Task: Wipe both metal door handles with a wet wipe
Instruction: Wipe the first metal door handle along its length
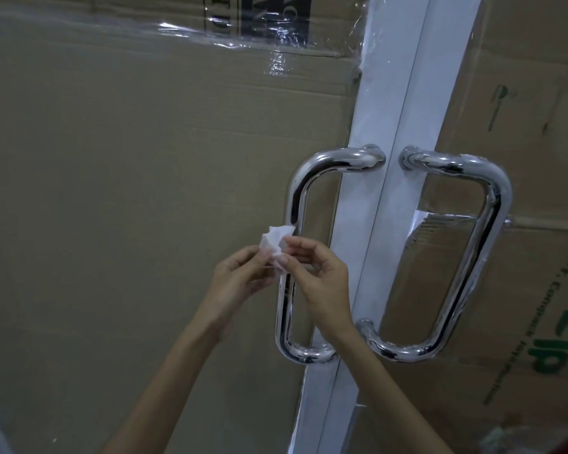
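Here, the left hand (240, 276) and right hand (322, 276) both pinch a crumpled white wet wipe (276, 244) just in front of the polished, tubular left handle (295, 204), with the matching curved chrome right handle (492, 224) beside it across the pale door frame (387, 126).

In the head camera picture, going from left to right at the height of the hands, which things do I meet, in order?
Cardboard on the left door → left hand → wet wipe → right hand → white door frame → right door handle → cardboard with green print.
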A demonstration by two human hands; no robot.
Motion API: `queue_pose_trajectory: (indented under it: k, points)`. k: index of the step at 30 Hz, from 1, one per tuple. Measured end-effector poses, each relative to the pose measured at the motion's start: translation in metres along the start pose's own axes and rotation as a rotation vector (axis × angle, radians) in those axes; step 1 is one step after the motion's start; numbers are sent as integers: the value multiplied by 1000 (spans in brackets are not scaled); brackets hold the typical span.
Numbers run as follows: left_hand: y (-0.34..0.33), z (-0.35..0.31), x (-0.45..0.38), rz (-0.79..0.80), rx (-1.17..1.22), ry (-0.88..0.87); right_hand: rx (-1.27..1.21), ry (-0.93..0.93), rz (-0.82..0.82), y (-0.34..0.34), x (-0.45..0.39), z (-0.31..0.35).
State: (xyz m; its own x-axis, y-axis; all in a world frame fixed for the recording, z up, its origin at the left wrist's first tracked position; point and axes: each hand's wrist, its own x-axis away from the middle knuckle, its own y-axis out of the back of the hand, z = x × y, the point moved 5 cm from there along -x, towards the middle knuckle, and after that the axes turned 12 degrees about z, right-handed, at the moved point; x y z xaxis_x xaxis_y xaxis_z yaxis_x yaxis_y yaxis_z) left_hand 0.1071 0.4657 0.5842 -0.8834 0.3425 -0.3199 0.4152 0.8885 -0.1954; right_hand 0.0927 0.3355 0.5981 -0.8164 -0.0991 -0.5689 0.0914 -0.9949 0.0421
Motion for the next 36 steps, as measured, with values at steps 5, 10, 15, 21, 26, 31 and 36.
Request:
queue_pose_trajectory:
  k: [5, 10, 15, 21, 26, 31, 36]
  points:
    - [29, -14, -6, -230, -16, -94, -33, -25, 101, 3, -7, 11]
    - [45, -37, -24, -378, -305, -266, -48, -3, -18, 23, -17, 22]
    - [31, -35, -43, -256, -531, -130, 15, -58, -69, 41, -22, 22]
    - [37, -27, -43, -123, -244, 22, 18, -110, -51, 41, -23, 18]
    - [26, -40, -52, -193, -266, -52, 37, -116, -53, 31, -30, 18]
    - [0, -49, -57, -169, -163, -158, -13, -130, -84, 33, -34, 20]
    - [-17, 0, -29, -151, -180, -305, -38, -162, -81, 34, -31, 15]
